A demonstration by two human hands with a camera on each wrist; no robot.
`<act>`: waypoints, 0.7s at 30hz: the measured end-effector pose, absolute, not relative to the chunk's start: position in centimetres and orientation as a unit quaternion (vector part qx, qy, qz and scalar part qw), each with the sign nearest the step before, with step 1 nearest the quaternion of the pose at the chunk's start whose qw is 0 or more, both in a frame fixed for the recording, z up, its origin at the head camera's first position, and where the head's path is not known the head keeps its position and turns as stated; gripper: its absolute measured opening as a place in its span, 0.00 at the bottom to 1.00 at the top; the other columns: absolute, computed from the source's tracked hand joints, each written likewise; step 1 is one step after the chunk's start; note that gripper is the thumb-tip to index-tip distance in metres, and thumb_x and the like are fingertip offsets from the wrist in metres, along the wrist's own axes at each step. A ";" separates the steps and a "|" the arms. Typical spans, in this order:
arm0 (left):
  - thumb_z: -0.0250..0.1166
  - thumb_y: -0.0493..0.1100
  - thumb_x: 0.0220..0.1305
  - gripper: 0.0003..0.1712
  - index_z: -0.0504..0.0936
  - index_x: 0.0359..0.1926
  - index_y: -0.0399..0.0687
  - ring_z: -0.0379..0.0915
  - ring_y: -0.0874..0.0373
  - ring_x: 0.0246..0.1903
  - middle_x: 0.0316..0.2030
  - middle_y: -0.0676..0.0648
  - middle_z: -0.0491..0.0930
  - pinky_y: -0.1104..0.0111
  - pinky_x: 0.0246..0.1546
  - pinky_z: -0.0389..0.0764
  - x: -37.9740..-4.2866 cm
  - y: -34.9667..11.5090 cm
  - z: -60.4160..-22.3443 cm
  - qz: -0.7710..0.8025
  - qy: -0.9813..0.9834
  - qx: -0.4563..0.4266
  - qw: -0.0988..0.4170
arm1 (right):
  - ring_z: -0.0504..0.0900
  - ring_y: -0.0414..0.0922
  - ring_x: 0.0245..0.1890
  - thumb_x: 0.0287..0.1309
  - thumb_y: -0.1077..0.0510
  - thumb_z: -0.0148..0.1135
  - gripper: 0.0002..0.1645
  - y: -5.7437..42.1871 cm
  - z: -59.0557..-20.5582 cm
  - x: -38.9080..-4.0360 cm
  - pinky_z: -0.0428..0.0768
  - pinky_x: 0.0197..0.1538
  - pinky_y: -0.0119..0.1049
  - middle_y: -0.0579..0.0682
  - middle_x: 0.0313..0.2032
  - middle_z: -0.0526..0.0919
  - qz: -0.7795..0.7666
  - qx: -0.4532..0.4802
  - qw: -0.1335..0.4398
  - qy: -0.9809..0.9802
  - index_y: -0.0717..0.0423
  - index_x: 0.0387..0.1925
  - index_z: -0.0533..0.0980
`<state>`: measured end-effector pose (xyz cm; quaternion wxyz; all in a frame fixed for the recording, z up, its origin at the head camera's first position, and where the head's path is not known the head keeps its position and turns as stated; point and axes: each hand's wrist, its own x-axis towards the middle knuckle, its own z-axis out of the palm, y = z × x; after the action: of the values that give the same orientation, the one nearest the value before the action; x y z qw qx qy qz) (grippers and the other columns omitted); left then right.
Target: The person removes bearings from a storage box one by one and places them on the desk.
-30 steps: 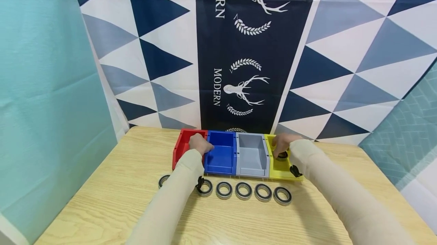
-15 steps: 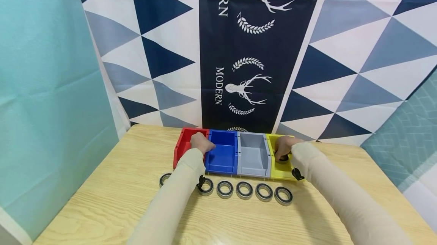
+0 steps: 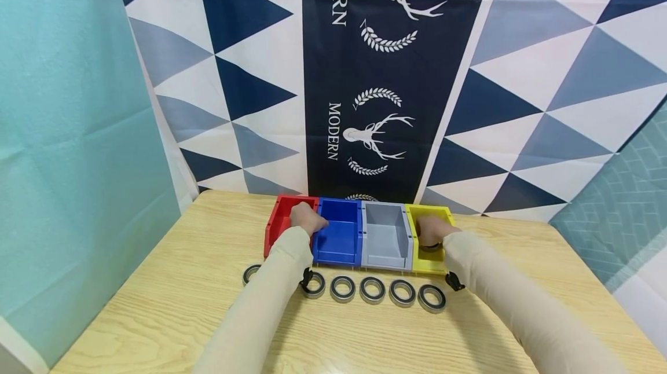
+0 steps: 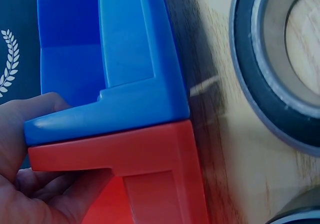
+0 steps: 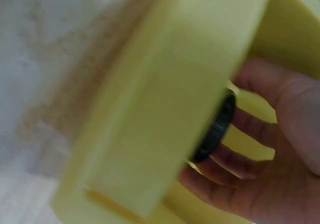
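Note:
My left hand [image 3: 307,219] grips the adjoining side walls of the red bin [image 4: 165,154] and the blue bin [image 4: 145,104], thumb on one side and fingers on the other. My right hand [image 3: 433,230] reaches down inside the yellow bin [image 3: 429,265], at the right end of the row. Its fingers curl around a bearing [image 5: 220,126], a dark-faced ring, low behind the bin's front wall. Part of that bearing [image 3: 430,247] shows beneath the hand in the head view; the front wall hides some of it in the right wrist view.
A grey bin [image 3: 385,235] stands between the blue and yellow ones. Several more bearings lie in a row on the wooden table [image 3: 365,339] before the bins, including one bearing [image 3: 431,299] at the right end. A patterned cloth [image 3: 359,73] hangs behind.
My right hand has moved lower into the yellow bin with the bearing, which is now more covered by the hand. My left hand keeps its grip on the bin walls.

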<state>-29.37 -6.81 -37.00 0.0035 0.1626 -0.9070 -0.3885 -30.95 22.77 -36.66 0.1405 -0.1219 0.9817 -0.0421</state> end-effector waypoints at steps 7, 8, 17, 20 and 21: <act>0.75 0.45 0.49 0.23 0.82 0.44 0.37 0.81 0.51 0.33 0.37 0.39 0.86 0.60 0.45 0.85 -29.7 -6.9 -36.8 -0.385 -0.907 0.169 0.004 | 0.75 0.53 0.34 0.51 0.61 0.63 0.12 22.7 -37.6 -30.9 0.78 0.42 0.47 0.61 0.34 0.80 -0.040 -0.112 0.091 0.989 0.64 0.36 0.74; 0.75 0.45 0.49 0.23 0.82 0.44 0.37 0.81 0.51 0.33 0.37 0.39 0.86 0.60 0.45 0.85 -29.7 -6.9 -36.8 -0.384 -0.908 0.170 0.006 | 0.75 0.53 0.35 0.51 0.61 0.63 0.13 22.6 -37.6 -30.9 0.78 0.44 0.48 0.61 0.35 0.80 -0.046 -0.111 0.089 0.989 0.64 0.37 0.74; 0.75 0.44 0.48 0.20 0.83 0.40 0.37 0.80 0.52 0.31 0.35 0.40 0.86 0.60 0.44 0.85 -29.6 -7.0 -37.2 -0.388 -0.908 0.159 0.004 | 0.73 0.55 0.39 0.55 0.59 0.61 0.19 23.1 -38.2 -30.1 0.76 0.52 0.55 0.65 0.41 0.75 -0.038 -0.133 0.064 0.988 0.66 0.46 0.72; 0.75 0.44 0.48 0.19 0.83 0.40 0.37 0.79 0.52 0.31 0.35 0.40 0.86 0.60 0.43 0.85 -29.8 -6.9 -37.4 -0.389 -0.907 0.160 0.004 | 0.74 0.56 0.39 0.57 0.57 0.60 0.20 23.4 -38.4 -29.7 0.75 0.51 0.56 0.66 0.42 0.74 -0.027 -0.146 0.044 0.988 0.66 0.47 0.71; 0.75 0.44 0.48 0.20 0.83 0.40 0.37 0.79 0.52 0.31 0.35 0.40 0.86 0.60 0.43 0.85 -29.8 -6.9 -37.5 -0.389 -0.907 0.159 0.005 | 0.74 0.57 0.40 0.57 0.57 0.60 0.20 23.5 -38.4 -29.6 0.75 0.51 0.56 0.66 0.42 0.74 -0.025 -0.150 0.036 0.988 0.66 0.47 0.71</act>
<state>-29.84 -6.92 -37.52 0.0047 0.1589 -0.9074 -0.3891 -29.62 23.45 -38.37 0.0363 -0.1504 0.9876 -0.0254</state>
